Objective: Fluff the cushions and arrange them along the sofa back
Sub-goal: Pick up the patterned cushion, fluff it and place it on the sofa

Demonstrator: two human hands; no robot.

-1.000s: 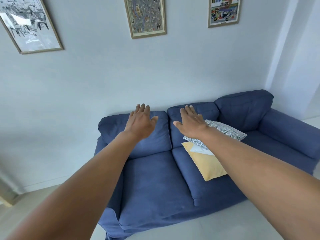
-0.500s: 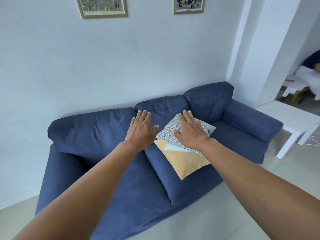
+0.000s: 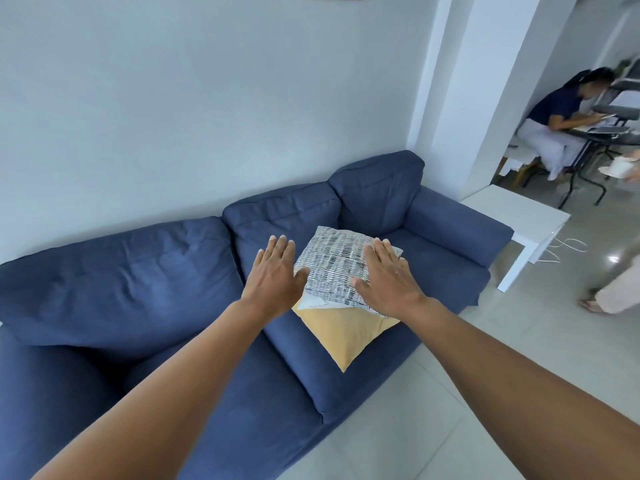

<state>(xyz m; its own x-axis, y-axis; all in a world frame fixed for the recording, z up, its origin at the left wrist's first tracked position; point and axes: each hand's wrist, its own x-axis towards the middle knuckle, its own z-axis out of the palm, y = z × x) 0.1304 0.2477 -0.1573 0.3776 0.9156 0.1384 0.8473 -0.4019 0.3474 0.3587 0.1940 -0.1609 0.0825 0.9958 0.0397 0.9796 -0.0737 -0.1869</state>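
Note:
A blue three-seat sofa [image 3: 114,289] stands against the wall. On its middle seat a black-and-white patterned cushion [image 3: 334,263] lies flat on top of a yellow cushion [image 3: 341,332]. My left hand [image 3: 275,278] hovers flat with fingers apart at the patterned cushion's left edge. My right hand [image 3: 386,280] is spread, palm down, over the cushion's right side. Neither hand holds anything. Whether the palms touch the fabric I cannot tell.
A white side table [image 3: 519,216] stands off the sofa's right arm, with white cables behind it. A person sits at a dark desk [image 3: 609,133] in the far room. Another person's leg and foot [image 3: 613,292] are on the tiled floor at right.
The view has swung right and down and closer to the sofa. Both hands now sit lower, either side of the patterned cushion. The wall pictures have left the view.

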